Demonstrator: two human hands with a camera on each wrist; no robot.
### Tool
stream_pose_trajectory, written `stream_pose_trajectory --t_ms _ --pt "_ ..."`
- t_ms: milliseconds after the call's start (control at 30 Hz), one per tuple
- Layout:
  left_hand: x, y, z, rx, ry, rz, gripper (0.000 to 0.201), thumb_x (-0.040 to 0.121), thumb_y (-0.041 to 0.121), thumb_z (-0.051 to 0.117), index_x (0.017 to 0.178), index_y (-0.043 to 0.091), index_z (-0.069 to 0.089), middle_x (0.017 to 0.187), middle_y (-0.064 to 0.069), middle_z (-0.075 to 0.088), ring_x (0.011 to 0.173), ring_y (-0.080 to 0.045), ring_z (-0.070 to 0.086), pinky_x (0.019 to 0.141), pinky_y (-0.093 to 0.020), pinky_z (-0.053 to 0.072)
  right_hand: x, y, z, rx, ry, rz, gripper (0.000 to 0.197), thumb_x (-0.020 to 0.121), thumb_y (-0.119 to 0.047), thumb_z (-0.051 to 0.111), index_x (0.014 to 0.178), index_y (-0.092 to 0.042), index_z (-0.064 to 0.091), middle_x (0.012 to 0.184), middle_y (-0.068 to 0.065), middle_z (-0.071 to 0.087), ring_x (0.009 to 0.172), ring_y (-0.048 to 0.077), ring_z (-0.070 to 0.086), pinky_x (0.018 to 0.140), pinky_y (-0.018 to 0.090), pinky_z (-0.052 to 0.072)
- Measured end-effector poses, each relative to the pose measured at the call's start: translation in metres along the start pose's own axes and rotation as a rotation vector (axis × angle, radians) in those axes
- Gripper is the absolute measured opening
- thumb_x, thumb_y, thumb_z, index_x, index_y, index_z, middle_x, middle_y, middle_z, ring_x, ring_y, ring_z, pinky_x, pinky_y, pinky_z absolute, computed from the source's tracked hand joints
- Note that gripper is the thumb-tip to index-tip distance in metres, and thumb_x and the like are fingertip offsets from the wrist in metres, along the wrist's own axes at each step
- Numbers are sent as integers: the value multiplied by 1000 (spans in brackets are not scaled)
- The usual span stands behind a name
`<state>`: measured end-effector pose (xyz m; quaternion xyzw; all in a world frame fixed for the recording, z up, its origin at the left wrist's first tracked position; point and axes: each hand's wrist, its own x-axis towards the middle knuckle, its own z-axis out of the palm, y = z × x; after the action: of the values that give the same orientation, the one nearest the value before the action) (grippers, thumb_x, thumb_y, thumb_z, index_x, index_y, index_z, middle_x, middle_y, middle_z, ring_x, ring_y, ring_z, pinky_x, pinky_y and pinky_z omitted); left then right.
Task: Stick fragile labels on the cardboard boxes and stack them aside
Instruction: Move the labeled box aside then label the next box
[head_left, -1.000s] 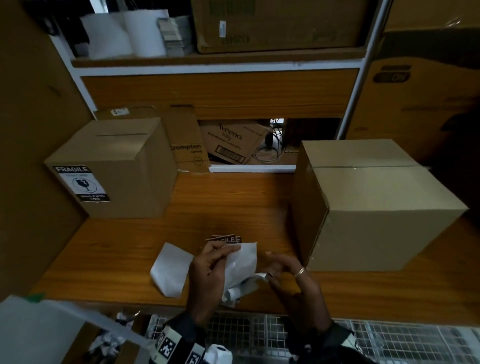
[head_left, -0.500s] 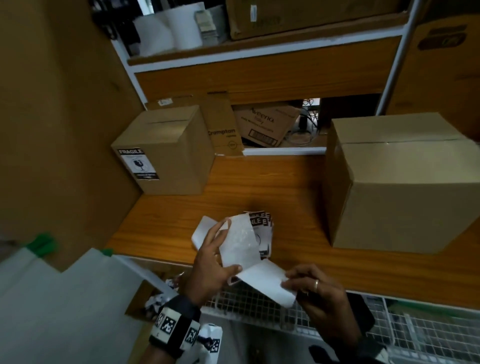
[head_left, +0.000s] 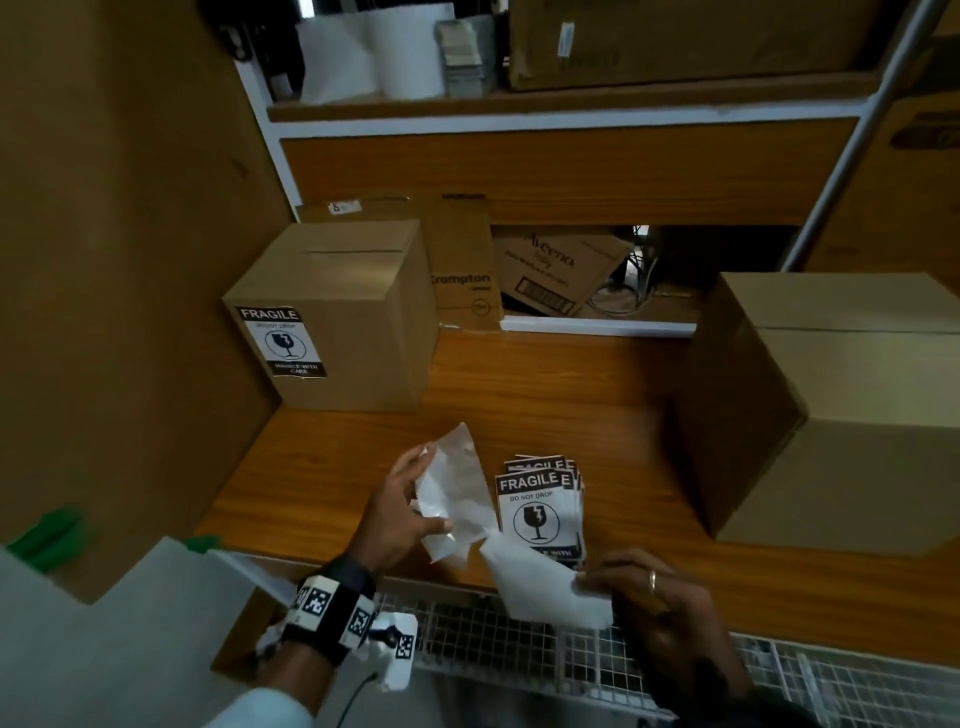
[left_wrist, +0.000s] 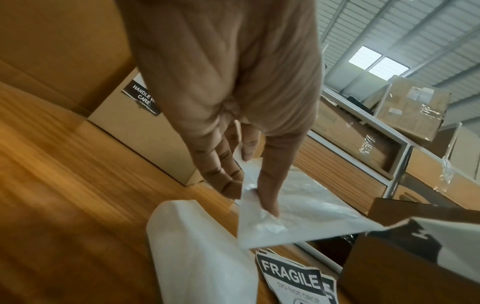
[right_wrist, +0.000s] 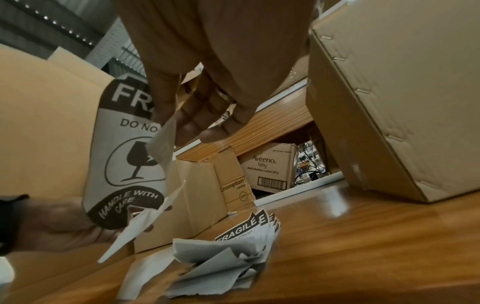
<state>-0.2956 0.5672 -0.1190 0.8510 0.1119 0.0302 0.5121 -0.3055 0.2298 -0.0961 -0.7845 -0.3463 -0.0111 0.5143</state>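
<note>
My left hand (head_left: 415, 499) (left_wrist: 252, 197) grips crumpled white backing paper (head_left: 457, 493) above the table's front. My right hand (head_left: 597, 579) (right_wrist: 182, 123) pinches the corner of a peeled fragile label (head_left: 545, 592) just past the table's near edge; its printed face (right_wrist: 127, 156) shows in the right wrist view. A stack of fragile labels (head_left: 540, 509) (left_wrist: 293, 281) lies on the wooden table (head_left: 571, 405) between my hands. At the back left stands a cardboard box (head_left: 363, 291) bearing a fragile label (head_left: 283, 340). A larger plain cardboard box (head_left: 841, 415) stands at the right.
Flattened cartons (head_left: 462, 265) lean behind the labelled box, under a shelf (head_left: 545, 104) with white rolls and a carton. A brown wall (head_left: 114, 260) closes the left side. A wire mesh basket (head_left: 519, 639) sits below the table's front edge. More white paper (right_wrist: 215, 269) shows beneath my right hand.
My hands have pulled apart: the right one drew the label back toward me, off the backing in the left. The label stack is now uncovered. The view has swung left.
</note>
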Motion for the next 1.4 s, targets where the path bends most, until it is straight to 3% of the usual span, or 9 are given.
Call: stream_pose_trajectory --t_ms 133,300,467,600,800,900,1067,1300,1400 --pt "25 -27 -17 93 3 -29 103 65 -10 86 153 13 38 159 4 31 143 -19 38 84 -5 48 11 -4 8 98 109 46 53 83 19 66 107 -27 75 116 -20 68 105 5 69 73 21 62" --pt "38 -37 -29 72 -219 -66 107 61 -4 89 153 22 39 152 16 29 142 -21 37 106 -41 51 26 -15 8 272 194 233 62 92 16 51 91 -39 79 100 -17 71 88 4 71 64 18 60" --pt "43 -45 -24 165 -396 -15 104 62 -1 90 148 36 43 153 19 27 143 -13 32 103 -22 49 42 -4 20 265 191 306 36 98 12 48 96 -12 75 97 -12 70 88 5 67 69 15 56" --pt "45 -45 -27 286 -434 60 94 63 14 93 133 58 49 154 22 21 145 -8 23 113 -39 45 53 1 30 284 227 381 25 101 3 49 103 -9 71 102 -3 73 94 8 70 75 18 57" --pt "37 -30 -30 371 -387 55 69 71 22 90 124 55 60 168 3 7 154 -26 9 120 -58 29 56 7 32 314 344 476 26 91 -18 67 117 -22 70 109 -7 75 97 10 72 73 25 60" --pt "33 -33 -32 300 -344 133 58 69 25 92 105 63 67 166 9 15 152 -25 20 112 -58 41 51 6 25 333 362 511 37 91 -8 70 122 -27 65 111 -19 72 100 5 70 74 22 60" --pt "29 -33 -27 232 -258 263 52 67 9 91 99 46 75 158 16 30 140 -23 44 84 -13 55 41 3 11 351 415 475 56 82 9 75 131 -16 62 116 -14 72 104 5 70 79 20 59" --pt "23 -17 -20 262 -143 209 47 67 3 91 98 36 76 146 9 46 75 -3 62 59 -17 53 17 8 -9 372 470 447 65 80 8 77 136 -21 58 113 -1 73 101 12 72 79 27 62" --pt "12 8 -10 270 -14 249 42 69 9 91 96 35 74 137 11 52 67 -8 64 55 -21 55 7 6 -26 388 486 411 61 83 11 73 133 -19 58 108 -8 75 95 13 73 77 25 61"
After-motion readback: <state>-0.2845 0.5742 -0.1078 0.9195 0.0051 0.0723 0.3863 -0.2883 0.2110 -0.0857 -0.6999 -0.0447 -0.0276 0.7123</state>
